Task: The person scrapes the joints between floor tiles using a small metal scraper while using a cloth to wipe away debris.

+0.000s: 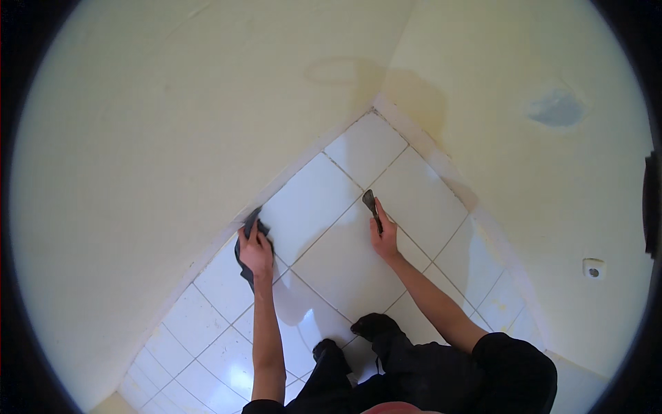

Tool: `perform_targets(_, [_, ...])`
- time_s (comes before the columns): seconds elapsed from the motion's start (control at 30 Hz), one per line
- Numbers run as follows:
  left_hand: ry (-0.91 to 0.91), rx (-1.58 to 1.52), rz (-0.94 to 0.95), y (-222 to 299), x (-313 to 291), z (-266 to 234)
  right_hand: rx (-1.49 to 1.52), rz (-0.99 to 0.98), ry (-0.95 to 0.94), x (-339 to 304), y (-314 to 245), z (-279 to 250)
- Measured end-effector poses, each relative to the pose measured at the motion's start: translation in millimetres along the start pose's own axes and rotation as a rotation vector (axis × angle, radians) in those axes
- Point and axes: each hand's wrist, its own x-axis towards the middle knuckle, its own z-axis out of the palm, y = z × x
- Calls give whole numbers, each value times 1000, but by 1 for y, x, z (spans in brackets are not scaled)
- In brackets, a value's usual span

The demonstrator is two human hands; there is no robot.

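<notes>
My left hand (256, 252) is closed on a dark grey cloth (248, 270), which bunches out around the fingers. The cloth lies at the foot of the left wall, by the skirting and the edge of the white floor tiles (331, 259). In my right hand (384, 235) is a putty knife (370, 201), gripped by its handle. Its flared dark blade points away from me, over the tiles near a grout joint. I cannot tell whether the blade touches the floor.
Two cream walls meet in the far corner, with a pale skirting (427, 143) along the floor. On the right wall are a socket (594, 268) and a grey patch (556, 108). Yellowish marks spot some tiles. My dark shoes (374, 326) stand on the floor close to me.
</notes>
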Motion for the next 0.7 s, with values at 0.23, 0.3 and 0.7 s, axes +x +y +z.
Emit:
perform_targets(0.23, [512, -234, -498, -50, -44, -35, -21, 113, -53, 2, -18, -1])
perform_targets(0.3, [510, -314, -400, -49, -48, -35, -18, 81, -64, -14, -11, -7])
perform_targets(0.7, [-304, -226, 406, 112, 5, 80, 133, 244, -35, -65, 5, -20])
